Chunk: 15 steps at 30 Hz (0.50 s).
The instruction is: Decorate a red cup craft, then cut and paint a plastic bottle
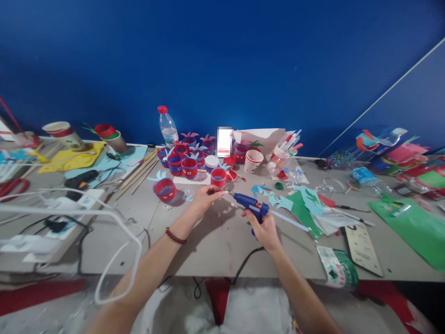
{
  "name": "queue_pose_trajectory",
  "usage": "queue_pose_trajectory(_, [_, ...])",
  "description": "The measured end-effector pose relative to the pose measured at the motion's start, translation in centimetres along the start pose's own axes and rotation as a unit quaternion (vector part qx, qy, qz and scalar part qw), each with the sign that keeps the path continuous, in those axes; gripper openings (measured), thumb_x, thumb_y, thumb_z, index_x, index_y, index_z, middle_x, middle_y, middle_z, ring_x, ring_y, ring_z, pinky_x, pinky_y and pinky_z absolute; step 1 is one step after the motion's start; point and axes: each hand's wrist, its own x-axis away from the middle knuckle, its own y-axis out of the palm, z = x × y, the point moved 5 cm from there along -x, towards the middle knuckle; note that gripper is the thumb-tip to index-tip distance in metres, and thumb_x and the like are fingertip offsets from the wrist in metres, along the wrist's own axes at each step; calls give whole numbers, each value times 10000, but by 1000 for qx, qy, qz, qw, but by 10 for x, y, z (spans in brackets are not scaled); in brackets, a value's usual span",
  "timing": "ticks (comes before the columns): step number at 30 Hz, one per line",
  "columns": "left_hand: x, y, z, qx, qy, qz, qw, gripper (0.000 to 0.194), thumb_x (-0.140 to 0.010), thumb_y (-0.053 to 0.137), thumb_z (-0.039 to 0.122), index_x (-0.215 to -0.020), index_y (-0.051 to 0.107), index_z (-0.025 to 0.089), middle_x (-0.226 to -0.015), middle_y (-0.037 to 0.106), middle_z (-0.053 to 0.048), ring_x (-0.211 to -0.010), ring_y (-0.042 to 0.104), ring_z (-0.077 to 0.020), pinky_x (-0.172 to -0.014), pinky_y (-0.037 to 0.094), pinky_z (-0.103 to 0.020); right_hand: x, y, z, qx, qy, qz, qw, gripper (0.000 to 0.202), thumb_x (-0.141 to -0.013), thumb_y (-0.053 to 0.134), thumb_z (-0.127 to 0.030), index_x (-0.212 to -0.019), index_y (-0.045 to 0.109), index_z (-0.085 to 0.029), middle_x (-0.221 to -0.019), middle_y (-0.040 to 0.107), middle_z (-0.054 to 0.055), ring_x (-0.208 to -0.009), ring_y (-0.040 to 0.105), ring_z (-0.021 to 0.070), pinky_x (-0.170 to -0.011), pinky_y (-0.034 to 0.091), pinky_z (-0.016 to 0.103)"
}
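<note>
- Right hand, right of centre: fingers clamped round the blue plastic glue gun.
- Left hand, frame centre: fingers pinched together, apparently on a small white piece, just beside the gun's nozzle.
- Advised: steady aim, sparing glue, fingers clear of the probably hot tip.

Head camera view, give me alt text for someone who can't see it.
A person's right hand aims a blue glue gun toward a small white piece at the left hand's fingertips. Red-and-blue decorated cups stand beyond on a cluttered gray table.
</note>
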Motion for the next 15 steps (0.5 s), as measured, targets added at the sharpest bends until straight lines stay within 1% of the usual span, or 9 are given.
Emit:
queue_pose_trajectory(3, [-3,-4,-3,-8,8,15,1000,400,-539,826,460,-708,654,141,-565,532,40,-468,362,-51,-447,243,-212,-2,-1,6,-30,55,16,998,499,-781,570,-624,-750,693,-142,-451,391,-42,-410,339,91,-402,270,231])
queue_pose_trajectory(4, [-4,-5,-4,-11,18,23,1000,386,-552,821,452,-712,656,142,-572,538,37,-477,369,-54,-454,254,-212,-2,-2,7,-41,75,22,996,537,-770,559,-664,-724,682,-144,-440,388,-42,-402,340,92,-397,269,232])
queue_pose_trajectory(7, [-7,-11,-1,-31,76,57,995,333,-605,793,427,-724,663,145,-613,570,19,-536,428,-75,-503,321,-216,1,-5,9,-62,130,20,989,642,-728,511,-776,-534,575,-168,-418,421,-17,-391,365,92,-393,293,239])
queue_pose_trajectory(9, [-6,-15,3,-57,124,88,987,284,-647,765,403,-722,663,149,-619,564,19,-570,447,-85,-541,353,-218,6,-6,9,-75,159,4,984,688,-717,469,-820,-472,509,-179,-414,449,2,-392,386,92,-393,311,237])
queue_pose_trajectory(11, [-5,-18,8,-85,165,112,976,248,-685,735,386,-718,658,152,-606,535,28,-578,442,-86,-553,360,-216,14,-7,11,-107,186,-12,977,705,-708,448,-843,-524,540,-169,-429,476,2,-398,412,90,-397,331,225])
queue_pose_trajectory(13, [-4,-19,12,-103,192,125,968,242,-712,712,390,-712,653,155,-596,515,32,-570,431,-86,-544,357,-214,23,-7,17,-146,223,-31,963,718,-699,444,-854,-664,607,-156,-468,511,-7,-408,459,94,-402,359,214])
queue_pose_trajectory(15, [-3,-19,14,-107,208,129,964,252,-718,706,403,-702,649,158,-585,503,33,-557,424,-88,-528,352,-216,32,-6,26,-166,272,-60,946,740,-708,429,-855,-807,639,-153,-518,552,-5,-431,522,113,-404,393,217])
